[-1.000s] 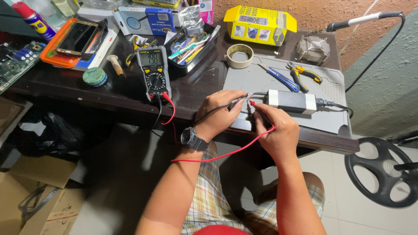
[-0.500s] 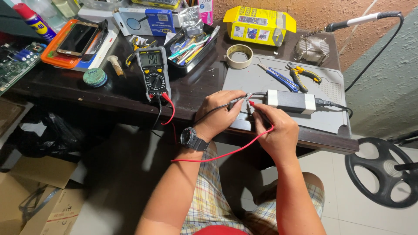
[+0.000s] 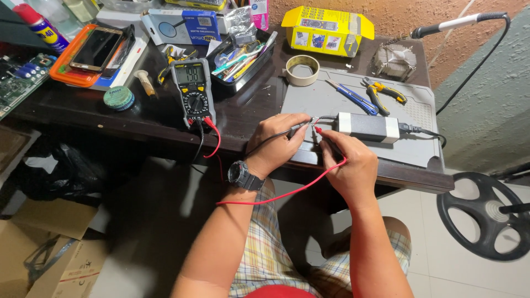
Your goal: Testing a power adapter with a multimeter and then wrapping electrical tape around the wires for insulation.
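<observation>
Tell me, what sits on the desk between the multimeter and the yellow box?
In the head view, between the multimeter and the yellow box lie a black tray of tools and a roll of tape.

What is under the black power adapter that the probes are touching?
The power adapter lies on a grey work mat on the dark table. The mat directly beneath the adapter is covered.

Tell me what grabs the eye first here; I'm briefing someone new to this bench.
Mid-frame, the left hand and right hand press a black probe and a red probe to the wires of a black adapter on a grey mat. Left of them, a lit multimeter stands out.
</observation>
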